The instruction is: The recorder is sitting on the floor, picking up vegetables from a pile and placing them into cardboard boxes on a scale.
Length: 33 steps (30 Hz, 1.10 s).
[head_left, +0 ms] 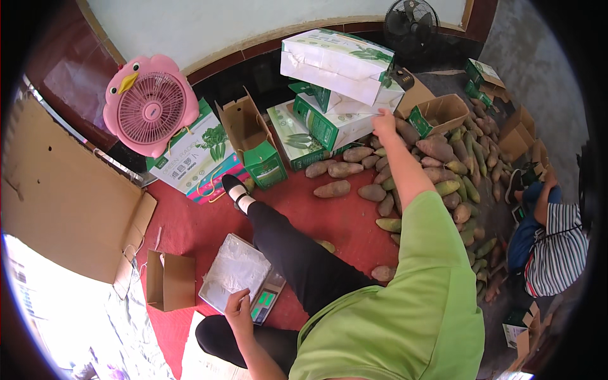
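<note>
**Stacked cartons within reach — tipping risk**

Stack of boxes [342,82]: white-and-green cartons piled unevenly against the wall, the top one tilted. Right hand [383,120] at the lower carton's edge; whether its fingers are spread or closed cannot be told. A pull here could likely bring the top box sliding down onto the sweet potatoes [437,171] on the red floor [190,228]. Left hand [239,310] — fingers curled on the scale [240,278] rim; leaning further might shove it.

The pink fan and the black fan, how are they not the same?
The pink fan is shaped like a chick with a yellow beak; the black fan is plain. The pink fan stands at the left by a green-and-white box; the black fan stands at the back, behind the stacked boxes. Both have round wire grilles.
</note>
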Tool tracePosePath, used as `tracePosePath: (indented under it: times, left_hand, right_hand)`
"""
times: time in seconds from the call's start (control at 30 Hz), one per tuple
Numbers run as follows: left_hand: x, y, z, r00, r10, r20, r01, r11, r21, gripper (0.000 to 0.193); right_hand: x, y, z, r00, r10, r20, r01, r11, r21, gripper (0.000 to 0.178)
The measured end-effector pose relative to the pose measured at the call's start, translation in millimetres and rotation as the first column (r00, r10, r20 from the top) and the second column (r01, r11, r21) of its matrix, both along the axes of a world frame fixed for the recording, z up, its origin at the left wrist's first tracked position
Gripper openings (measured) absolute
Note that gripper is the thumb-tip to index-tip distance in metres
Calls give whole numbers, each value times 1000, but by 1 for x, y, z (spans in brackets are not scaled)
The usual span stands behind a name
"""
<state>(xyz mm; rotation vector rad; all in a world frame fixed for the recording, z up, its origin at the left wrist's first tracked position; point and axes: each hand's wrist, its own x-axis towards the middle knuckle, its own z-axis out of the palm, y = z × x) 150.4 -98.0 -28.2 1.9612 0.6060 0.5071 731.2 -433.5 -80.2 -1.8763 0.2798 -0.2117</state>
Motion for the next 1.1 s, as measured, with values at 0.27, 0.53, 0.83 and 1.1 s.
tracePosePath:
  times: [0.27, 0.53, 0.83, 1.1]
  left_hand:
    - [-11, 5, -14, 991, 109, -76, -107, 994, 26, 18]
    - [-4, 5, -21, 990, 73, -117, -69, 997, 39, 16]
    - [-3, 6, -24, 985, 83, -149, -77, 996, 46, 17]
    - [1, 9, -23, 971, 94, -219, -73, 992, 102, 18]
  right_hand:
    - [28, 25, 50, 996, -51, 74, 51, 999, 8, 76]
    - [-12, 92, 73, 901, 193, 389, -152, 979, -135, 68]
    - [-33, 130, 83, 843, 499, 200, -490, 866, -97, 72]
    - [6, 86, 70, 933, 324, 158, -352, 912, 213, 72]
